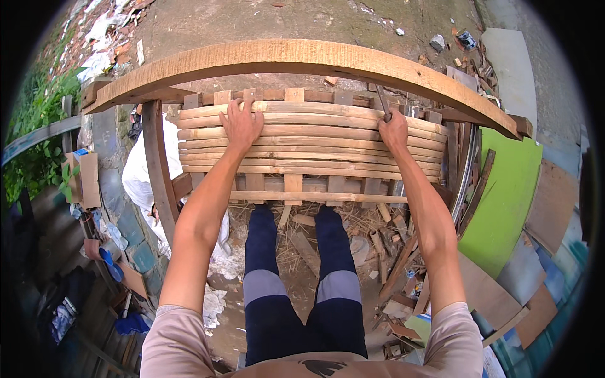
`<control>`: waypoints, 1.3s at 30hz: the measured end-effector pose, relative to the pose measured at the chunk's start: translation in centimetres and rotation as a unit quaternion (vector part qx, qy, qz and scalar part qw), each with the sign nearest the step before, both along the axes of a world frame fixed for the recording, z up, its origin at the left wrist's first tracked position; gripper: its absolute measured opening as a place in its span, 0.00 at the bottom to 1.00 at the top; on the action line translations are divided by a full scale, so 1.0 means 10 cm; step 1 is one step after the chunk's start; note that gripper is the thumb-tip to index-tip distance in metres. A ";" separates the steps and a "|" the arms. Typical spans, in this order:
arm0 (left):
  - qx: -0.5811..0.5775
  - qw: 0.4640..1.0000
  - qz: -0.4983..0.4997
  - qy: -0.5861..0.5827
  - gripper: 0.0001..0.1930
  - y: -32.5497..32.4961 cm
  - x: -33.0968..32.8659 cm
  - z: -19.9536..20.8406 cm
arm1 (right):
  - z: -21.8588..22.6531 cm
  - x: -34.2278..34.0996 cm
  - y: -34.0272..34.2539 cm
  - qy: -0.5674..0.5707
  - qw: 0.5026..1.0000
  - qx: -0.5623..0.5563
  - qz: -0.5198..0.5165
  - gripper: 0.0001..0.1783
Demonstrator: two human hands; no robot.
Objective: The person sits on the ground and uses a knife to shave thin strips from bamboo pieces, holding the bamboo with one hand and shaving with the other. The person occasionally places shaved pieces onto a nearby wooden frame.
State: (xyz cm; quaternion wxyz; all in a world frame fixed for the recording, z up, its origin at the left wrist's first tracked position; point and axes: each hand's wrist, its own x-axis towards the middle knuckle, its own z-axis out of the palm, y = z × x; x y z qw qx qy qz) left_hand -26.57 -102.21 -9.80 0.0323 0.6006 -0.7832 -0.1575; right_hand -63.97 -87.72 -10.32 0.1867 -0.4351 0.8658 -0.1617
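Note:
In front of me lies a row of pale bamboo slats, set side by side across short wooden crosspieces. My left hand rests on the far slats with its fingers spread and bent over them; it is open. Near the right end of the row, my right hand is closed around a slim dark tool, which points away from me. Its far end goes behind the beam, so its kind does not show. A single slat lies apart on the near side.
A thick wooden beam spans the far side, with an upright post at left. White sacking hangs beside that post. Wood scraps lie on the ground at my right. A green panel leans farther right.

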 end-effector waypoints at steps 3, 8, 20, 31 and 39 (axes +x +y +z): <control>0.002 1.000 0.022 -0.008 0.22 -0.02 0.00 -0.08 | 0.04 0.01 -0.03 0.010 1.000 0.010 0.010 0.10; -0.008 1.000 0.027 -0.008 0.23 -0.02 -0.03 -0.10 | 0.09 -0.01 -0.04 0.042 0.997 0.010 0.066 0.10; -0.047 0.998 0.026 -0.009 0.23 -0.02 -0.01 -0.21 | 0.19 0.01 -0.13 0.054 0.996 0.039 0.052 0.11; -0.063 0.993 -0.102 0.006 0.28 0.22 -0.52 -0.18 | 0.12 0.04 -0.05 0.072 0.994 0.028 0.074 0.14; -0.029 0.993 -0.105 -0.045 0.35 0.39 -0.73 -0.31 | 0.03 0.09 0.06 0.068 0.993 -0.025 0.090 0.16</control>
